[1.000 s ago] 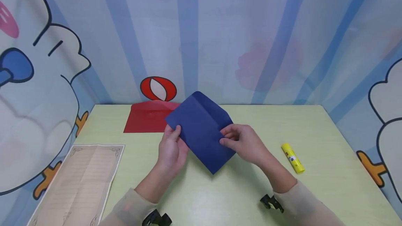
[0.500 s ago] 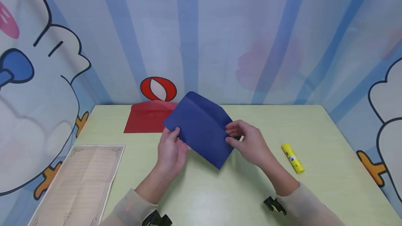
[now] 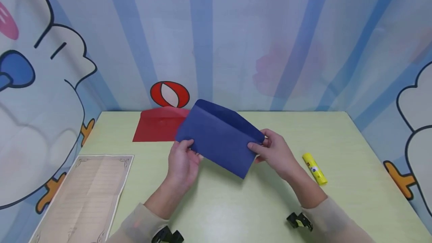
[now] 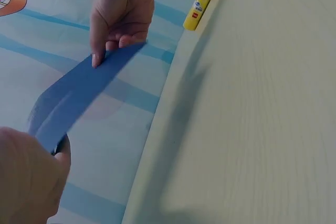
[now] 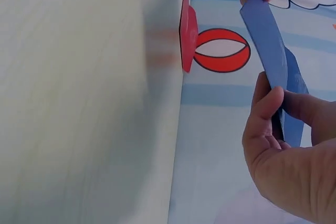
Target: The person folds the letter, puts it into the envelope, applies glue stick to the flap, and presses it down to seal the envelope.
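A dark blue envelope (image 3: pixel 216 138) with its flap (image 3: pixel 229 115) raised is held tilted above the table, its right end lower. My left hand (image 3: pixel 182 164) grips its lower left corner, thumb on the front face. At the right end my right hand (image 3: pixel 275 153) pinches the edge, with the thumb in front and fingers behind. The right wrist view shows the envelope (image 5: pixel 268 40) edge-on, its flap standing apart from the body near the right thumb. In the left wrist view the envelope (image 4: pixel 79 87) stretches between both hands. Parts of the fingers are hidden behind the paper.
A red envelope (image 3: pixel 155 128) lies at the back left, partly covered by the blue one. Cream lined letter paper (image 3: pixel 91 190) lies at the left. A yellow glue stick (image 3: pixel 314 168) rests on the table (image 3: pixel 364 198) at the right. A printed curtain (image 3: pixel 229 48) rises behind.
The blue envelope has turned towards level, its right end shifting right and slightly up. My right hand has slid outward to the right edge; the left hand stays nearly in place.
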`<state>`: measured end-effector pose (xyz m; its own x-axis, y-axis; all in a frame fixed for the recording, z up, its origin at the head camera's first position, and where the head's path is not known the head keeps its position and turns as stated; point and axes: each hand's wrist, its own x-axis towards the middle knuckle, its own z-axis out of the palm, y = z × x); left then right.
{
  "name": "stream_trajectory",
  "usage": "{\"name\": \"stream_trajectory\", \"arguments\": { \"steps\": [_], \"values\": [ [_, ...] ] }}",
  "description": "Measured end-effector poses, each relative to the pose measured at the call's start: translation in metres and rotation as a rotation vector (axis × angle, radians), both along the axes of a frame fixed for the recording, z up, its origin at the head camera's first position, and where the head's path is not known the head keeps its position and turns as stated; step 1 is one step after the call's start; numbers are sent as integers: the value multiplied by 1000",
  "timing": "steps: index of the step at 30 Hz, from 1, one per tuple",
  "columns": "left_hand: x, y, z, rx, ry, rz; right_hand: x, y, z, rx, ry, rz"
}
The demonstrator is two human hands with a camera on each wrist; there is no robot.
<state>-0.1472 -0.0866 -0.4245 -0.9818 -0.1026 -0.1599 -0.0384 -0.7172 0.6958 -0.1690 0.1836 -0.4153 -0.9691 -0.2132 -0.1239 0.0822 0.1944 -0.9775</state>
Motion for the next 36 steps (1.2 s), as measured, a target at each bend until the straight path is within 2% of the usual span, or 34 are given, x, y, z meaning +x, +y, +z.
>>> {"name": "stream_trajectory", "arguments": {
  "steps": [4, 9, 15, 19, 21, 24, 28, 36],
  "values": [
    [-1, -16, -3, -220, -44, -60, -1, 9, 2, 87, 45, 6],
    [-1, -40, -10, -678, -74, -206, -1, 20, 3, 231, 69, 56],
    [2, -52, -17, -1195, -17, -342, 1, 25, 0, 317, 22, 60],
    [6, -51, -20, -1501, 37, -404, 3, 24, -8, 392, -16, 37],
    [9, -50, -21, -1621, 43, -432, 5, 22, -13, 447, -15, 47],
    [13, -47, -23, -1746, 32, -485, 7, 18, -19, 524, -9, 68],
    [16, -42, -24, -1846, 1, -538, 9, 15, -24, 598, -11, 94],
    [15, -35, -24, -1943, 5, -573, 10, 13, -26, 658, 0, 110]
  ]
}}
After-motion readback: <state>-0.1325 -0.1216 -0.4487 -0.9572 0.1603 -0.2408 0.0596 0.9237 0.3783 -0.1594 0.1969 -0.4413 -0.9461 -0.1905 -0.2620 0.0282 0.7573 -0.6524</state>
